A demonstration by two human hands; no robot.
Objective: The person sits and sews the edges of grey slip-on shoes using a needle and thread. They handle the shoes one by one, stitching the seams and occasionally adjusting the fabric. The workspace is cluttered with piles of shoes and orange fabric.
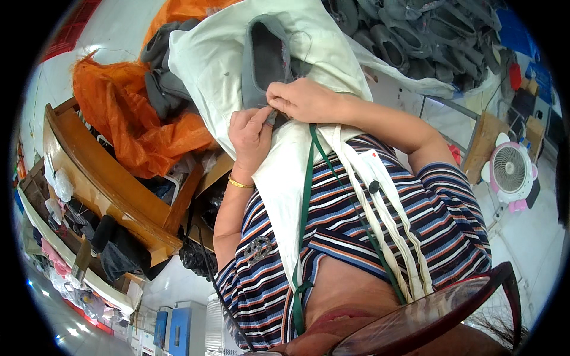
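Note:
A grey cloth shoe (253, 77) lies on the cream apron (205, 65) over my lap, its opening facing up. My left hand (249, 135) is closed, thumb and forefinger pinching the near end of the shoe. Just right of it, my right hand (304, 99) is closed too, its fingertips pressed together at the same end. What those fingertips hold is hidden. A thin dark thread (309, 43) loops over the apron beside the shoe. Another dark grey piece (300, 68) shows partly behind my right hand.
Many grey shoes (415, 41) are piled at the far right on pale cloth. On the left, more grey shoes (163, 89) lie on an orange woven sack (119, 113), near a brown wooden bench (113, 178). A white fan (510, 169) stands at the right.

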